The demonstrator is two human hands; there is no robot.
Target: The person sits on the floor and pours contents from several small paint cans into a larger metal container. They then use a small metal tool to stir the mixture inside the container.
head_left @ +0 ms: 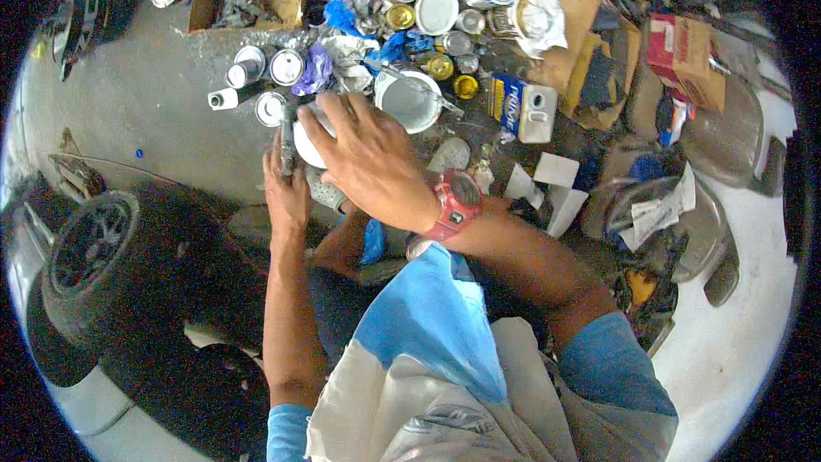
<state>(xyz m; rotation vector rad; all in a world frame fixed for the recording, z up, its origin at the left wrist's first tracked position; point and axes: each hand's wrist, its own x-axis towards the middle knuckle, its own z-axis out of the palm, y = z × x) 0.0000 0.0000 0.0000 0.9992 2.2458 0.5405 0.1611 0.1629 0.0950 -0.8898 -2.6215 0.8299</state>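
Observation:
My left hand (287,184) is closed around a slim grey metal body, which looks like a spray gun (288,130). Right beside that body is a white round cup (306,147), partly covered by my fingers. My right hand (369,150) reaches over the cup from the right, its fingers bent across the top and gripping it. How the cup joins the grey body is hidden. A red watch (457,198) circles my right wrist. Just beyond my right hand stands an open pail (409,104) with pale grey contents and a stick lying across its rim.
Several paint cans (437,10) crowd the ground ahead, among crumpled blue gloves (345,19) and a purple cloth (314,70). A rectangular metal tin (537,115) stands to the right. Cardboard boxes (697,60) lie farther right. Car wheels (94,244) are at my left.

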